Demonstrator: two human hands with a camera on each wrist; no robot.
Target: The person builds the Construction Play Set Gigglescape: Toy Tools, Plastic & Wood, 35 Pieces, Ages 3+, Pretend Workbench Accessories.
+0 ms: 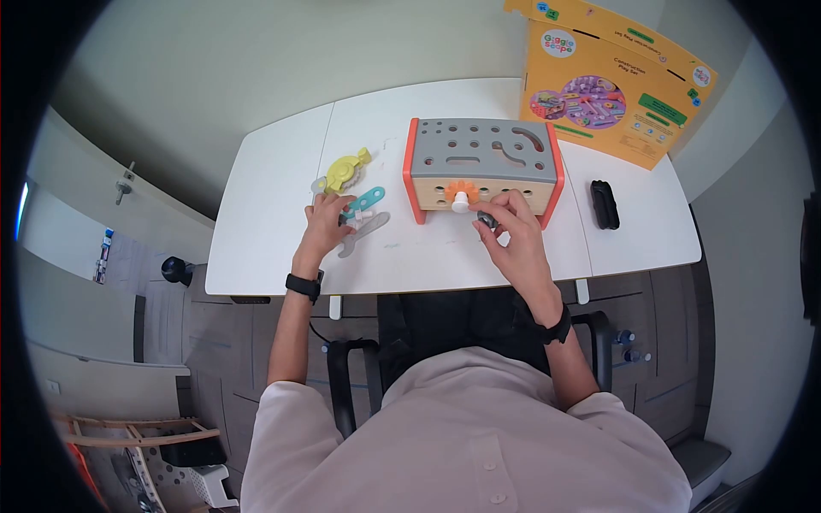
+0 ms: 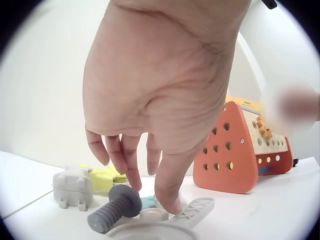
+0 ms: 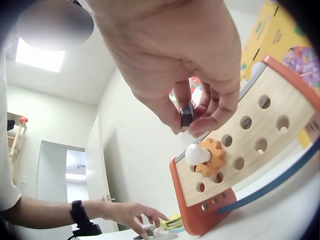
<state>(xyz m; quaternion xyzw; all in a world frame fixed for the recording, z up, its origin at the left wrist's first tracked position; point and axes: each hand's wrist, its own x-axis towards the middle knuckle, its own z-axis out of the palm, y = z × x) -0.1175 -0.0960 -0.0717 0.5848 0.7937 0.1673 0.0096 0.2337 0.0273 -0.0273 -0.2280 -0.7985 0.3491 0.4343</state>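
My right hand (image 1: pixel 519 244) pinches a dark grey toy nut (image 3: pixel 187 116) between thumb and fingertips, just in front of the toy workbench (image 1: pixel 479 150). On the bench's wooden side sits an orange gear (image 3: pixel 214 159), with a white knob (image 3: pixel 194 154) sticking out of its centre. To the left, my left hand (image 1: pixel 322 227) reaches down over loose toy parts with its fingers spread. Under it lie a ridged grey bolt (image 2: pixel 114 209), a light grey wrench (image 1: pixel 369 232) and a teal strip (image 1: pixel 369 198). The thumb tip comes down close by the wrench.
Beyond the left hand lies a yellow toy piece (image 1: pixel 345 173), near a grey block-shaped part (image 2: pixel 73 187). A yellow play set box (image 1: pixel 611 85) stands at the back right. A black case (image 1: pixel 604 205) lies on the white table (image 1: pixel 650 244) at the right.
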